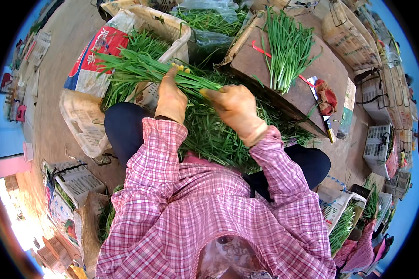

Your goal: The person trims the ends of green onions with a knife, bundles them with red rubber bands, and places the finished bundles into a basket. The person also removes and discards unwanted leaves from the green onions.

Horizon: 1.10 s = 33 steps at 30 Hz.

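Observation:
A bunch of long green Chinese chives (143, 66) lies slantwise between both gloved hands. My left hand (173, 92), in a tan glove with yellow fingertips, is closed around the bunch's middle. At the bunch's right end, the fingers of my right hand (235, 108) pinch the stalks. Loose green leaves (216, 136) are heaped below, between the knees. To the right, another bunch of chives (288, 52) rests on a brown board (248, 59), over a red strip (260, 50). Beside it lies a knife (330, 130) with a black and yellow handle, partly under a red cloth-like bundle (326, 97).
A white plastic basket (87, 129) with more greens and a printed sack (90, 66) stands at the left. Greens in clear plastic (213, 21) lie beyond. Crates (379, 146) line the right side; a basket of chives (338, 212) stands lower right, near a person's checked sleeve (361, 247).

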Available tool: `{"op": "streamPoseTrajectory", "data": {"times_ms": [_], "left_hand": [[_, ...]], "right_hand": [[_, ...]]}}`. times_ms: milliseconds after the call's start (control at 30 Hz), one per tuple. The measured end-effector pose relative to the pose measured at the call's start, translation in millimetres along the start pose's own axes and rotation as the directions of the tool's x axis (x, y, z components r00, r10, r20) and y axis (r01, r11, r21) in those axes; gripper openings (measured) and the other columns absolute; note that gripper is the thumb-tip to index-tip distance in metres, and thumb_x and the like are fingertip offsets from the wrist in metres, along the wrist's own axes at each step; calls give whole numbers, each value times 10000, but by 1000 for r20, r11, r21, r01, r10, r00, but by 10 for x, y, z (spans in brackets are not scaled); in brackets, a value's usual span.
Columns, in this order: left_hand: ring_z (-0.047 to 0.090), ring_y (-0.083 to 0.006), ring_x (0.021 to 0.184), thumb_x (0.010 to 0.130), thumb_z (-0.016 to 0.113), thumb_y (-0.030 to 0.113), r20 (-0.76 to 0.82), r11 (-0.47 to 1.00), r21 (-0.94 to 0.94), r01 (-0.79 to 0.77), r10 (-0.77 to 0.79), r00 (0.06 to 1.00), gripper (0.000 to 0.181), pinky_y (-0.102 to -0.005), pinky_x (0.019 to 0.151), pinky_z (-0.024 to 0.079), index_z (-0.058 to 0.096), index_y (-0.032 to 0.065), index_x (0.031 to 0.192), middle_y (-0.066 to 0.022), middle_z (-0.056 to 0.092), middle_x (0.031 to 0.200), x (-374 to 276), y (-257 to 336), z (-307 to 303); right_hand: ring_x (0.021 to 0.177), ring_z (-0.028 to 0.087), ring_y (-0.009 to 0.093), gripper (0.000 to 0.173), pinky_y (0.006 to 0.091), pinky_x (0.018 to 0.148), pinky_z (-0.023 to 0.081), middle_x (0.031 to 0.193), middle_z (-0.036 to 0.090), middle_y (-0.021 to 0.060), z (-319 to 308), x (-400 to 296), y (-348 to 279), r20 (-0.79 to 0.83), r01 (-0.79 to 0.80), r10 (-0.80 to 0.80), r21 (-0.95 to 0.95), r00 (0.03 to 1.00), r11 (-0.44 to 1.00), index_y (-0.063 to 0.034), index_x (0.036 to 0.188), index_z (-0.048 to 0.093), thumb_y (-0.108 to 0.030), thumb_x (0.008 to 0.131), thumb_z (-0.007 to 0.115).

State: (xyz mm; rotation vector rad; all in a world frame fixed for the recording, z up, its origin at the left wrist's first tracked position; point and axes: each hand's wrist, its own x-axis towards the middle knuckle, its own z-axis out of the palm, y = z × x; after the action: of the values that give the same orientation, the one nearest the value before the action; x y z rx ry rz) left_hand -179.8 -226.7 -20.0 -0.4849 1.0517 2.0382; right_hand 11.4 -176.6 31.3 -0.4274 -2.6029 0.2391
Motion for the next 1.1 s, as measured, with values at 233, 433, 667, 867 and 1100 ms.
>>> {"op": "streamPoseTrajectory", "data": {"times_ms": [233, 433, 667, 867, 1100], "left_hand": [[663, -238, 875, 927, 662, 109, 15, 999, 36, -34, 34, 999, 189, -387, 815, 571, 615, 58, 1102, -75, 651, 1025, -26, -52, 5], [670, -276, 856, 966, 611, 117, -11, 998, -54, 28, -29, 1000, 143, -447, 821, 581, 599, 34, 1082, -101, 650, 986, 144, 73, -120], [673, -295, 893, 967, 610, 135, 25, 994, -100, -44, 47, 999, 155, -483, 851, 574, 598, 30, 1080, -112, 666, 1028, 364, 235, -254], [686, -272, 890, 968, 613, 178, 0, 997, -67, -50, 50, 999, 154, -480, 848, 574, 638, 54, 1057, -80, 694, 972, 356, 298, -215], [686, -255, 910, 968, 614, 168, 9, 995, -54, -79, 80, 997, 147, -459, 865, 573, 640, 59, 1063, -69, 693, 997, 249, 192, -99]], "right_hand": [[796, 678, 282, 157, 417, 690, 519, 840, 689, 91, 293, 103, 60, 154, -182, 173, 52, 973, 982, -140, 911, 746, -212, 787, 683], [629, 584, 101, 143, 266, 603, 487, 768, 689, 31, -664, 35, 120, 606, -725, 423, 653, 674, 219, -19, 909, 726, -133, 827, 698], [690, 674, 201, 220, 316, 605, 520, 816, 719, 85, -955, -978, 671, 650, -831, 526, 352, 548, 430, -60, 1022, 718, -182, 839, 719], [794, 656, 209, 438, 328, 730, 526, 921, 687, 91, -469, -692, 202, 263, -634, 579, 392, 772, 667, -83, 1210, 685, -259, 823, 790], [743, 658, 205, 243, 342, 670, 526, 877, 705, 81, 166, -202, 74, 37, -475, 535, 515, 844, 714, -86, 1064, 721, -206, 853, 747]]}}
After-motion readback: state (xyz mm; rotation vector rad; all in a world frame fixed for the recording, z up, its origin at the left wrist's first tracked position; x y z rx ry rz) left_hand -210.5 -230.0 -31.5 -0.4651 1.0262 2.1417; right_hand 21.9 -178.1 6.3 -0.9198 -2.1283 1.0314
